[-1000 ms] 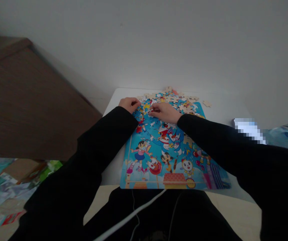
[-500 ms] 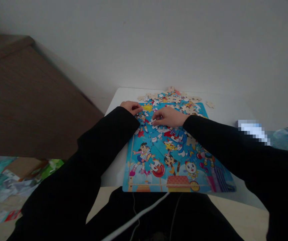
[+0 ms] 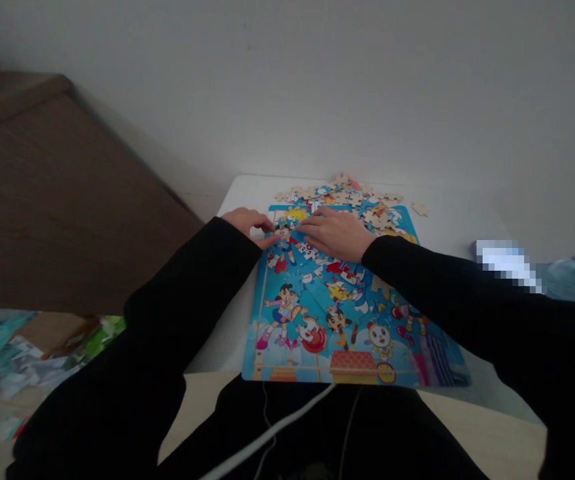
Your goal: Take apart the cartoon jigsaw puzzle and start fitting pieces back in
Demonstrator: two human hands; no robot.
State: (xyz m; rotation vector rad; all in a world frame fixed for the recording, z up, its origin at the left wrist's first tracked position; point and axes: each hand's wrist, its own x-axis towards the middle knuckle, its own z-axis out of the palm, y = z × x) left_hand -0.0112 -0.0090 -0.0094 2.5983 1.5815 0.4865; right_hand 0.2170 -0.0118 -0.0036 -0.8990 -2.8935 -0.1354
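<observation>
Your left hand lies low at the upper left edge of the puzzle board, fingers stretched toward the middle and close together, tips pressing on the small piece that sits just inside the blue border. Whether you pinch that piece or only push on it, I cannot tell; it is tiny and partly under your fingertips. Your right hand comes in from the other side, palm down, fingers flat, long and slightly spread, laid over the pieces of the upper middle of the picture. The tips of both hands nearly meet over that same spot, just left of the board's centre line.

Out from there, the board itself lies on the white table, its near edge at the table's front edge, right above your lap. The lower half shows joined cartoon figures, a red roof and a blue sky; the upper part looks patchy, with white gaps between pieces. Beyond your fingers, a heap of loose pieces spreads across the board's far edge and onto the table, many lying pale side up. One stray piece rests apart to the right of the heap. Both your black sleeves run back toward you along either side of the board.
</observation>
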